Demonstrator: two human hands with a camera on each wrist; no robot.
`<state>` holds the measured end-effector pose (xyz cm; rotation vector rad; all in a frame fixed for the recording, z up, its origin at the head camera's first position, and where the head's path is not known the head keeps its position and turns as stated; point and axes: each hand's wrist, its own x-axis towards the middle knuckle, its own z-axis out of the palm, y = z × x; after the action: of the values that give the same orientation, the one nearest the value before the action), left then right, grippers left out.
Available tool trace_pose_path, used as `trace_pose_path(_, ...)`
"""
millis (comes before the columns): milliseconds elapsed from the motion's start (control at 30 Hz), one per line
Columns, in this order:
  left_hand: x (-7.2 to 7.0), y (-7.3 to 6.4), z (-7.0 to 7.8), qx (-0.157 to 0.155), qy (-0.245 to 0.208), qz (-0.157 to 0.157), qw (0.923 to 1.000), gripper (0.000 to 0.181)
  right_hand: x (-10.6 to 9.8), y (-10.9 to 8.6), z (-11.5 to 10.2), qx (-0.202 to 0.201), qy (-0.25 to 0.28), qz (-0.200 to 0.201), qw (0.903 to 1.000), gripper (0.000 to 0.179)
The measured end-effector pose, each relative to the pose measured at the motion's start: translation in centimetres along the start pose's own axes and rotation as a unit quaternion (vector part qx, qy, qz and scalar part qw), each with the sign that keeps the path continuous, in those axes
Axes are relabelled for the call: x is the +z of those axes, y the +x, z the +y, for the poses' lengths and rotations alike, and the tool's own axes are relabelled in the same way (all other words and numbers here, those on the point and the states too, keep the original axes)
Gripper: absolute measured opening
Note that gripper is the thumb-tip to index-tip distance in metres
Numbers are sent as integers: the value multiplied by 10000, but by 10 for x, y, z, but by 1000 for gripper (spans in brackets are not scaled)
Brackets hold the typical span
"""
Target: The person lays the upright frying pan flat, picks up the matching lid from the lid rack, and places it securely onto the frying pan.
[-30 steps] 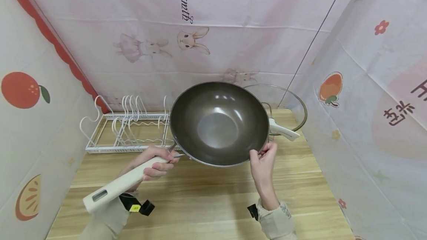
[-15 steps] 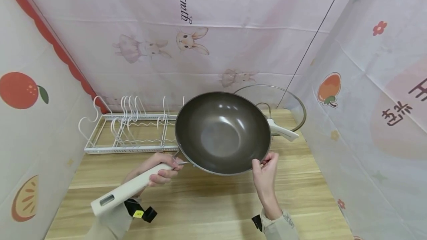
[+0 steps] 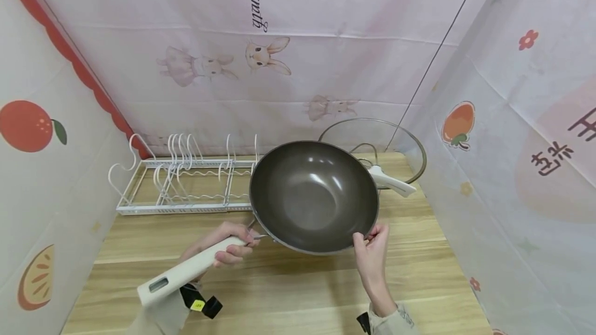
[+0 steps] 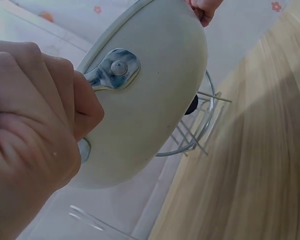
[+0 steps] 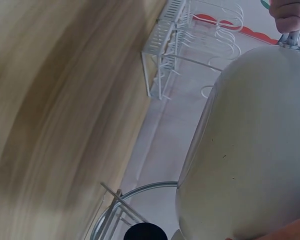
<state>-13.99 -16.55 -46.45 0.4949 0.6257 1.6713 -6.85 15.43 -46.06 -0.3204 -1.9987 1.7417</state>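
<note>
A wok (image 3: 312, 206) with a dark inside and cream outside is held up over the wooden table, its opening tilted toward the head camera. My left hand (image 3: 230, 244) grips its long cream handle (image 3: 179, 275) close to the metal bracket. At the wok's lower right, my right hand (image 3: 372, 260) pinches the rim between thumb and fingers. The pale underside (image 4: 150, 100) shows in the left wrist view, with the riveted bracket (image 4: 119, 67) beside my knuckles. In the right wrist view, the outer wall (image 5: 250, 145) fills the right side.
A white wire dish rack (image 3: 186, 210) stands at the back left, partly behind the wok. Back right, a glass lid (image 3: 425, 162) with a metal rim stands upright on a wire stand (image 4: 212, 100), a white handle (image 3: 393, 182) sticking out. Printed cloth walls surround the table (image 3: 288, 293).
Both hands have brought the wok down in the head view, toward the person, and slightly right. More of the rack and lid shows behind it. Both grips stay the same.
</note>
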Motion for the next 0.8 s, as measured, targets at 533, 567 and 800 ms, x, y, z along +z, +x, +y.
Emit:
trace_pose_path(533, -8, -6, -23, 96, 99, 278, 9995, 28, -4, -12, 8, 25, -467, -29, 9989, 27)
trace_pose_path(567, -8, -7, -24, 90, 67, 274, 9996, 29, -4, -13, 8, 27, -492, -24, 9988, 27)
trace_pose_path(800, -10, -6, -33, 19, -26, 113, 9999, 28, -5, -19, 8, 43, -604, 60, 9981, 26)
